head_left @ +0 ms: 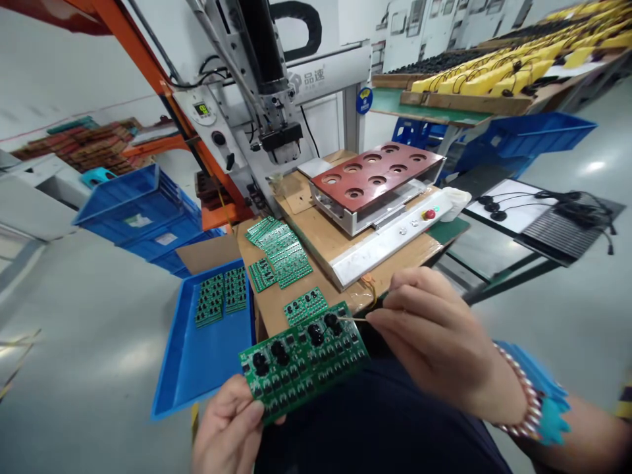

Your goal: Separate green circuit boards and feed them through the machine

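My left hand (232, 421) grips a green circuit board (306, 378) by its lower left corner, holding it tilted above my lap. Several glossy black blobs run along the board's upper half, with rows of small dark parts below them. In my right hand (434, 336) a thin pale stick (353, 319) is pinched between thumb and fingers. Its tip meets the black blob nearest the board's right end. Just beyond, a smaller-looking board (305, 306) lies at the table's front edge.
More green boards (281, 250) lie overlapped on the wooden table (269, 306). A blue tray (185, 368) at the left holds stacked boards. Behind stands a machine with a red fixture plate (378, 172) with round holes, and a control bar (385, 237) with a red button.
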A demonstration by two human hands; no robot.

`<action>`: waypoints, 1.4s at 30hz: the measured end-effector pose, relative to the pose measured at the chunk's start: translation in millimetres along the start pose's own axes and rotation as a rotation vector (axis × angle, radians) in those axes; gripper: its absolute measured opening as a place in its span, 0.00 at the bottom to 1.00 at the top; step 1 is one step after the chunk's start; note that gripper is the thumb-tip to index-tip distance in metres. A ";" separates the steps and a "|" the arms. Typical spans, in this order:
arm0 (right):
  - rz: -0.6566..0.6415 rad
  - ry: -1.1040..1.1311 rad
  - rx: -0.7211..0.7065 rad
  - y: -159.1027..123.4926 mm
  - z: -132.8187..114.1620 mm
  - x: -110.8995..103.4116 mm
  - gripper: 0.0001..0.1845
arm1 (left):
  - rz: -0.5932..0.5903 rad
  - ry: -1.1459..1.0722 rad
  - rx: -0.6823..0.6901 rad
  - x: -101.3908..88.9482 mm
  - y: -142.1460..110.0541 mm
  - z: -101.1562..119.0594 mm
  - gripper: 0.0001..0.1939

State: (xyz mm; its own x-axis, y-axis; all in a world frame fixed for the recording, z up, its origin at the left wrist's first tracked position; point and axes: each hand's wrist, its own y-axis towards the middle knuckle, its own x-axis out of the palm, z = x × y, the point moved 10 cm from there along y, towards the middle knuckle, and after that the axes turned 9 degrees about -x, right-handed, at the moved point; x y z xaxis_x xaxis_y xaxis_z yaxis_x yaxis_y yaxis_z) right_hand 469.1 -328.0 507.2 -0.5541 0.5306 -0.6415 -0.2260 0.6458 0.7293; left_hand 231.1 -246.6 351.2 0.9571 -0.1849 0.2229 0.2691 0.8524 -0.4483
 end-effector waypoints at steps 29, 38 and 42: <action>-0.012 0.020 0.012 -0.4 0.5 1.7 0.09 | -0.037 -0.008 0.012 -1.3 0.1 -2.2 0.07; 0.001 0.016 0.015 -0.3 -0.7 0.9 0.09 | -0.048 -0.011 -0.004 0.7 1.2 -3.5 0.07; 0.000 0.030 0.019 -1.4 -0.5 1.1 0.09 | -0.044 -0.013 0.007 0.5 1.7 -4.4 0.06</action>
State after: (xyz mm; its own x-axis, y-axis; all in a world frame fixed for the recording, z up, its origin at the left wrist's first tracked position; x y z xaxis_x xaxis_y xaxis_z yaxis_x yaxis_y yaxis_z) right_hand 468.4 -328.7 505.6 -0.5781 0.5137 -0.6340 -0.2112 0.6563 0.7244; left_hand 232.6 -247.4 346.7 0.9428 -0.2165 0.2533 0.3104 0.8471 -0.4314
